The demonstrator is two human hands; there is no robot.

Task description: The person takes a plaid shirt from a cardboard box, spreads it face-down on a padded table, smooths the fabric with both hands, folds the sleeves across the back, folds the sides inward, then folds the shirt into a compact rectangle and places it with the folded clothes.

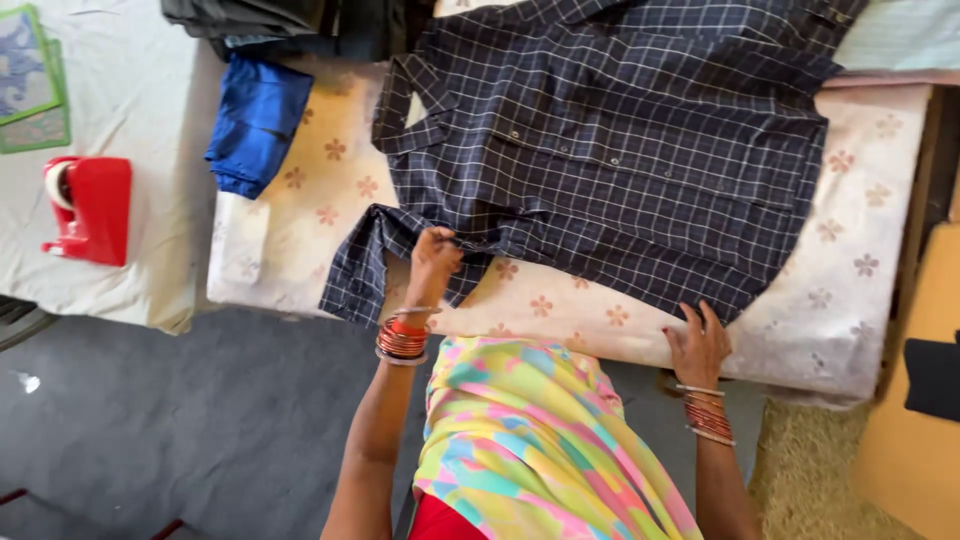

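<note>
— Two hands are on the shirt [620, 150], both at its near edge. Nearest of all is the bright multicoloured cloth [540, 440] over the person's front, then the bangles on each wrist.

— Where does the shirt lie?

— Spread flat, buttoned front up, on the flowered sheet [300, 210] that covers the padded counter [850, 330]. Collar points left, hem right, near sleeve folded in along the front edge.

— What is the left hand [433, 255] doing?

— Its fingers are pinched together on a fold of the checked cloth where the sleeve meets the body, knuckles up, wrist bent slightly, forearm rising straight from the body.

— And the right hand [699, 345]?

— Fingers spread apart, palm down, pressing the lower corner of the hem against the sheet. It grips nothing; it pins.

— How would you do this well?

— I judge it a smoothing or folding step. Keep the right palm firm so the hem cannot creep, and draw the pinched fold away from it, low over the sheet, so the cloth goes taut without lifting. Line the checks up; they show any skew.

— Anything beyond?

— A folded blue cloth [255, 120] lies left of the collar, apart from the shirt, dark garments [290, 25] are heaped at the far edge, and a red tape dispenser [90, 210] stands on the neighbouring surface, well apart.
</note>
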